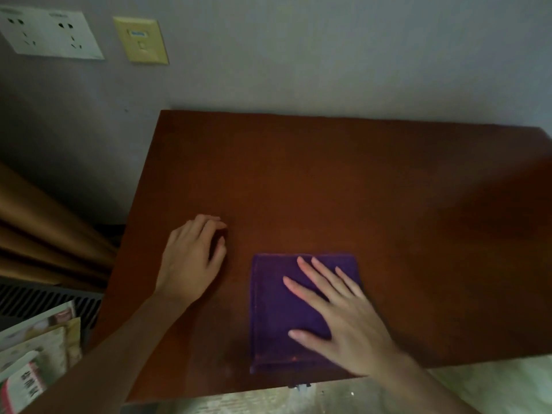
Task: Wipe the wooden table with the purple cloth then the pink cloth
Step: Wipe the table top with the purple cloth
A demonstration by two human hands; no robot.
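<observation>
Right hand flat on purple cloth, wooden surface.
Brown wooden surface (343, 180) against grey wall; folded purple cloth (277, 318) lies near its front edge. Right hand (343, 321) presses on cloth, fingers straight and spread. Left hand (194, 258) rests on bare wood just left of cloth, fingers loosely curled, holding nothing.

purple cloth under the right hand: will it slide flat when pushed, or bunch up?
The purple cloth is folded flat on the smooth wooden table, so it likely slides. The right hand presses it with spread fingers, probably limiting bunching. Lifted, it would likely flop.
</observation>
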